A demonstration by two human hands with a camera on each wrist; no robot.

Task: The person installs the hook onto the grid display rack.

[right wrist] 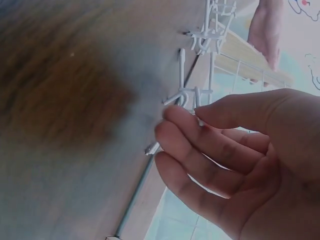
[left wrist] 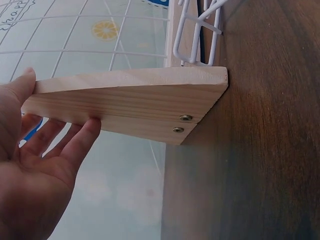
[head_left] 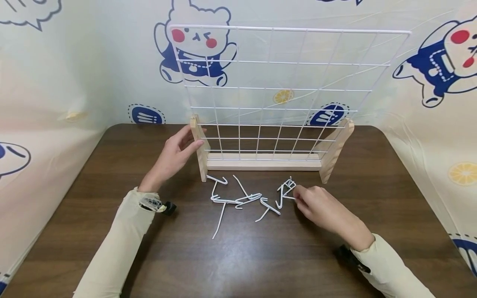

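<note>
One hook (head_left: 283, 196) in right hand (head_left: 319, 210)

Right fingers (right wrist: 187, 150) pinch a white hook (right wrist: 197, 96), other hooks (right wrist: 207, 35) beyond.

A pale sheet (head_left: 123, 74) is hanging behind the bench (head_left: 179, 265) and is continuing along its left and right sides. The sheet is showing printed bear figures (head_left: 444, 62), dark-blue ovals (head_left: 147, 115) and yellow citrus slices (head_left: 463, 173). Creases (head_left: 407, 131) are running down its right portion. The brown, wood-grained bench is presenting rounded far corners. Light is reflecting softly off the near centre of its surface.
</note>
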